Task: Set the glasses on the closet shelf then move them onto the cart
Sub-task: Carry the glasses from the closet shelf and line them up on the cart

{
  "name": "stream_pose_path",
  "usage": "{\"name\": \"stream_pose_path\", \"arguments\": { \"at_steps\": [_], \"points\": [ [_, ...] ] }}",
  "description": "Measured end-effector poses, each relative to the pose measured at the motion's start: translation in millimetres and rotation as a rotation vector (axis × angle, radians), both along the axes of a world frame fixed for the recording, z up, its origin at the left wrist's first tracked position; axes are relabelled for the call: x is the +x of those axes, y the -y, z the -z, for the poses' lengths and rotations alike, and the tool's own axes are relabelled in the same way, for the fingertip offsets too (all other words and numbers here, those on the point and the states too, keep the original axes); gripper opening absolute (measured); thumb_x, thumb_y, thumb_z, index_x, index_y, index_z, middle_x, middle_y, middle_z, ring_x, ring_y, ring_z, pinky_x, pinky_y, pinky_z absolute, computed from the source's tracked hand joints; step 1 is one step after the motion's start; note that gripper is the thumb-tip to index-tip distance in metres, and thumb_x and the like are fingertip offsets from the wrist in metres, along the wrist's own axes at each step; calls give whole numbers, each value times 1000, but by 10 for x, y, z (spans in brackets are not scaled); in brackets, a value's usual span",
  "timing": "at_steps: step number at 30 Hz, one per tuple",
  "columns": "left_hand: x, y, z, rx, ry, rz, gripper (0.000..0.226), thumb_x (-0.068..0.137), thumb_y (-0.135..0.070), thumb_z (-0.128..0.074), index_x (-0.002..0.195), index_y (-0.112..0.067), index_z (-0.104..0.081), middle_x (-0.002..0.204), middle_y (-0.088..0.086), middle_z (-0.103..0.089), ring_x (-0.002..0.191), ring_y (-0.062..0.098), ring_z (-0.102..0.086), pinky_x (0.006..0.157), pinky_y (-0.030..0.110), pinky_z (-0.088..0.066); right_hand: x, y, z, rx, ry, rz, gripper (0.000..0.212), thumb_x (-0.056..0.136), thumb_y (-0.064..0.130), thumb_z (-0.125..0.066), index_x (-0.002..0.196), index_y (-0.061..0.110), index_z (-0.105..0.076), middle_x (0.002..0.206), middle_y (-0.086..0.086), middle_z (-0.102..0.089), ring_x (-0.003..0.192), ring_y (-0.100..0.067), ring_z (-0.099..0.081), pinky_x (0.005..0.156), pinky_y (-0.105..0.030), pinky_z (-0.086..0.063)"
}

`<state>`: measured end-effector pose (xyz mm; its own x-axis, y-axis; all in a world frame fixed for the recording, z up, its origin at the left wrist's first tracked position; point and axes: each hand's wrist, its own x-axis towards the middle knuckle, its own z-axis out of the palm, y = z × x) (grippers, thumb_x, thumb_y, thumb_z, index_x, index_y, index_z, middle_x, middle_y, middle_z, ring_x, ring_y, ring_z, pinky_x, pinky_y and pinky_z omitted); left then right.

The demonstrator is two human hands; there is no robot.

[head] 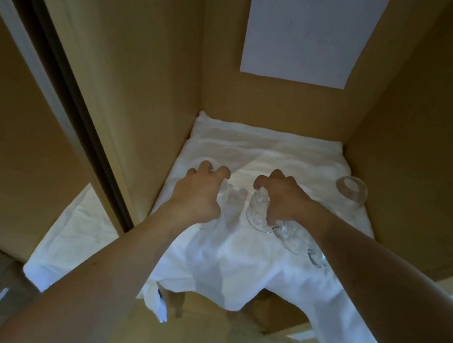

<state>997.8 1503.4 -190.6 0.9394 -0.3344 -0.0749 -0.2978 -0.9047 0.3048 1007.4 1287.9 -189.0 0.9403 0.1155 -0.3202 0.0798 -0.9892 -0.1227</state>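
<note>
Reaching into the closet, you have both hands low over the white cloth that lines the closet shelf and spills over its front edge — padding, I would guess, so the glass meets something soft. At far left a sliding door frame stands clear of your arm. Your left hand is curled from above round a clear tumbler, though the glass is so pale against the cloth that its outline is hard to follow. Your right hand grips the top of a patterned glass, with a second patterned glass touching it just beside your wrist — whether your fingers hold that one too, I cannot tell. Off to the right a fourth glass stands apart near the closet wall. No cart is in view.
</note>
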Motion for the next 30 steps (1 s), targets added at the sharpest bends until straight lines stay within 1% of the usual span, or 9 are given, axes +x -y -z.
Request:
{"name": "stream_pose_path", "arguments": {
  "at_steps": [3,7,10,15,20,23,26,28,30],
  "points": [
    [42,-33,-73,0,-12,34,82,65,-26,-86,134,-34,-43,122,1,-43,94,25,-52,70,35,-49,6,17,-63,101,47,50,99,49,9,-95,135,31,-52,115,0,-40,109,-27,-49,80,-34,-53],
    [24,-85,-278,-46,50,20,83,58,-32,-91,126,-33,-44,113,1,-45,88,27,-58,73,37,-55,-171,82,-303,284,274,134,96,45,24,-99,130,31,-55,119,-3,-47,103,-26,-56,84,-33,-52],
    [-77,-39,-490,-185,147,-21,83,52,-35,-94,116,-32,-41,111,0,-45,92,28,-58,70,36,-51,-487,180,-565,518,447,247,89,45,32,-100,122,33,-58,116,3,-53,103,-18,-57,82,-29,-48],
    [-463,293,-946,-463,298,-89,87,46,-46,-97,111,-25,-43,107,-2,-45,103,30,-54,86,43,-50,-1285,448,-940,963,620,501,92,36,41,-101,119,34,-61,112,14,-65,99,-11,-67,88,-37,-59],
    [-1089,774,-1295,-762,355,-103,85,53,-49,-97,113,-23,-42,104,-6,-47,90,16,-51,79,34,-45,-2230,764,-1261,1394,755,583,78,47,17,-101,109,25,-56,102,0,-75,90,-23,-74,81,-44,-62],
    [-1518,1065,-1419,-1011,323,-31,91,50,-51,-97,121,-26,-46,113,-11,-50,90,-6,-49,76,18,-40,-2796,931,-1416,1657,783,575,72,56,9,-95,112,14,-50,92,-2,-74,81,-25,-72,67,-36,-58],
    [-1938,1351,-1525,-1132,194,63,94,59,-46,-97,139,-31,-49,131,-13,-48,102,-11,-48,82,10,-37,-3323,1136,-1530,1795,785,588,73,65,22,-88,125,8,-51,107,-11,-70,93,-30,-70,85,-48,-56],
    [-2168,1548,-1555,-1198,132,103,96,54,-56,-96,138,-36,-54,135,-11,-51,112,-1,-55,95,21,-46,-3652,1267,-1591,1877,805,563,76,69,30,-85,131,1,-53,114,-15,-67,102,-34,-67,98,-57,-51],
    [-2420,1737,-1593,-1269,55,150,90,49,-65,-92,129,-40,-60,132,-11,-57,113,2,-62,97,37,-55,-3989,1368,-1641,1949,836,554,69,78,32,-78,135,1,-56,126,-14,-66,111,-33,-66,102,-56,-49]
  ]
}}
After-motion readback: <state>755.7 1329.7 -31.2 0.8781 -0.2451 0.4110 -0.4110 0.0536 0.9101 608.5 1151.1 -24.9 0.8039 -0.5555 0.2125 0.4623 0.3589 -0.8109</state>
